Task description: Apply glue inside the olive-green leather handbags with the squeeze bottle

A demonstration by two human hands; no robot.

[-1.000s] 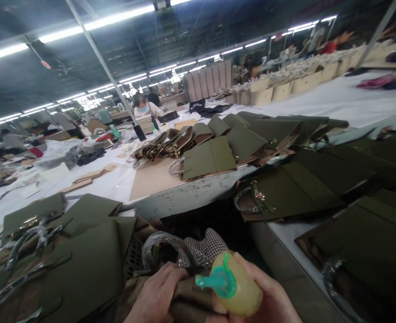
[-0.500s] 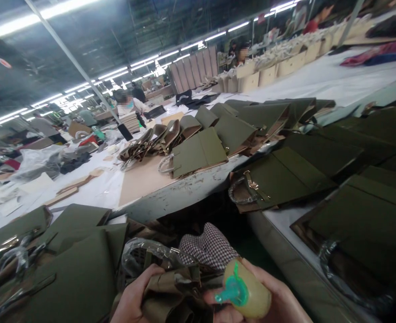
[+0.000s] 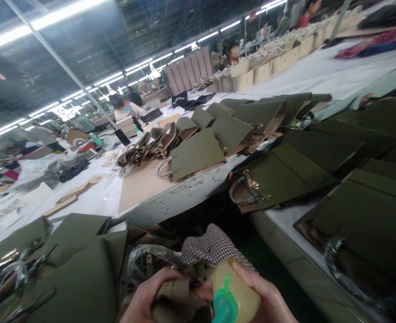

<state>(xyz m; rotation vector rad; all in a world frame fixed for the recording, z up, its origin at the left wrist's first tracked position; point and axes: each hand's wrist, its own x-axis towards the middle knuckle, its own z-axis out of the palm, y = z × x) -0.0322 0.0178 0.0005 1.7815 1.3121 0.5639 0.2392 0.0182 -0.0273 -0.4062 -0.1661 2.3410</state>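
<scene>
My left hand [image 3: 144, 294] is closed on the folded edge of an olive handbag [image 3: 173, 296] low in the view. A plastic-wrapped handle [image 3: 151, 252] arches up behind that hand. My right hand [image 3: 268, 291] grips a yellowish squeeze bottle [image 3: 240, 287] with a green nozzle [image 3: 225, 305], which tips downward beside the bag. One fingertip by the bottle touches the bag's edge. Where the nozzle's tip ends is cut off at the bottom of the picture. Checked cloth [image 3: 213, 244] lies behind both hands.
Olive bags [image 3: 80, 273] lie at my left, and another with gold hardware [image 3: 285, 175] rests on the right-hand bench. Ahead, a row of olive bags [image 3: 198, 152] stands along a worn table edge [image 3: 184, 193]. Cream bags [image 3: 261, 74] and several people are farther back.
The bottle has shifted slightly left and turned, so its nozzle now points down instead of sideways to the left. My left hand has moved a little right with the bag.
</scene>
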